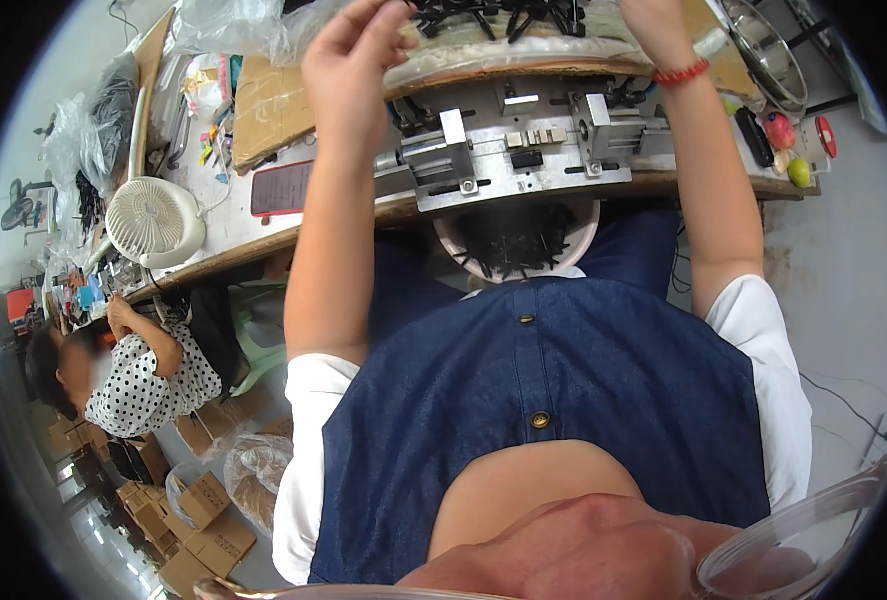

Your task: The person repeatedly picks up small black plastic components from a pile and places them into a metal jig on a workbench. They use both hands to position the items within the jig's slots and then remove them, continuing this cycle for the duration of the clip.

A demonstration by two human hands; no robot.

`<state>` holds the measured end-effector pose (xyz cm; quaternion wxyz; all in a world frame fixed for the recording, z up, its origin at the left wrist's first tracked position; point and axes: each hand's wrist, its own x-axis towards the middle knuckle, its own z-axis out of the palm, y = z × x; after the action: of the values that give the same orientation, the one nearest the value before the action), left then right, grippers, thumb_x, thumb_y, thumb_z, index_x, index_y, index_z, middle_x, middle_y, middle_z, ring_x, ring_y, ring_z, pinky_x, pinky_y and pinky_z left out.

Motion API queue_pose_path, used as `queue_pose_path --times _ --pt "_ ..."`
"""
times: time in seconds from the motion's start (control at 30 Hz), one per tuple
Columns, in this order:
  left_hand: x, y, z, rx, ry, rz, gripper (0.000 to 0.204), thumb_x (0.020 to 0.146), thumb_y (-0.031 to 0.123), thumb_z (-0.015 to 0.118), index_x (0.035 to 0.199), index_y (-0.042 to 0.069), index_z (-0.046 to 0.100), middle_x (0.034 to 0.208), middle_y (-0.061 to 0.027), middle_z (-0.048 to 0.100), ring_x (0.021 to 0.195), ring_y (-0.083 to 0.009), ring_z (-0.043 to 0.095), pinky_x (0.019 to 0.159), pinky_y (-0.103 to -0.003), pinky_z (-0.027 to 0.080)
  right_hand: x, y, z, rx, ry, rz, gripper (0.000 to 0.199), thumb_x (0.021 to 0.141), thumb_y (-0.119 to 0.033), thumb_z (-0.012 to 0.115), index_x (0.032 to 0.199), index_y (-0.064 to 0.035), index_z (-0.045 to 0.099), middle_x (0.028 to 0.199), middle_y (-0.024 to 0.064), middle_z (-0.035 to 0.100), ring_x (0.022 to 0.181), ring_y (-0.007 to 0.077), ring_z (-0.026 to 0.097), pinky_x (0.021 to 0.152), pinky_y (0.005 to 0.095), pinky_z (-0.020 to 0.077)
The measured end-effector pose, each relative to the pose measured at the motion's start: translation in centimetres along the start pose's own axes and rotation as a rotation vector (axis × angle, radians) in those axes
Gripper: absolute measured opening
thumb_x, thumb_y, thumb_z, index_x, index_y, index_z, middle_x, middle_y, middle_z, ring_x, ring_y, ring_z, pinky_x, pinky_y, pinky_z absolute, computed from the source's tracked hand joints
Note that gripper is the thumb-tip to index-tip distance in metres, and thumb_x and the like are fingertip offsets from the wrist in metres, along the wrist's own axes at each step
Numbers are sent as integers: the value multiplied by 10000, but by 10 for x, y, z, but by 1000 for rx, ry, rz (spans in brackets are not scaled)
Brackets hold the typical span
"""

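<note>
- Messy workbench (231, 205) – black parts (543, 12) at its far edge, long legs pointing many ways.
- Left hand (355, 65) reaches forward, fingers bent – can't tell if gripping.
- Right hand (655, 28) reaches forward, fingers cut off; can't tell.

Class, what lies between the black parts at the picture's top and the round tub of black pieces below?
The head view shows a metal fixture between the black parts and the tub, with a pale, brown-edged ledge beyond it.

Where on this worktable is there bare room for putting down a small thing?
The worktable has a small bare patch between the white fan and the phone. The metal fixture takes the near middle; black parts crowd beyond it, near the left hand.
</note>
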<state>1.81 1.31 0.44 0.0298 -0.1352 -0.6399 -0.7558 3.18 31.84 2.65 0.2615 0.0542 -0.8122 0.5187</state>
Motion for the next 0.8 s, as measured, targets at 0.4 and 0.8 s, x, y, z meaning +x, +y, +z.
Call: queue_pose_path --times 0.4,0.8 --pt "-146 -59 36 560 -263 322 216 804 121 865 1010 100 802 997 -46 579 646 -130 652 599 -303 532 -157 -24 11 157 -90 -35 274 1009 -91 654 1275 -37 693 1059 57 739 877 96 629 801 249 511" --pt "-141 -77 47 730 -301 368 242 877 193 787 1096 93 764 1254 -88 718 1004 -276 742 797 -371 617 -182 -24 12 37 -105 -96 283 965 -65 688 1246 -33 712 1053 78 737 858 151 644 803 283 518"
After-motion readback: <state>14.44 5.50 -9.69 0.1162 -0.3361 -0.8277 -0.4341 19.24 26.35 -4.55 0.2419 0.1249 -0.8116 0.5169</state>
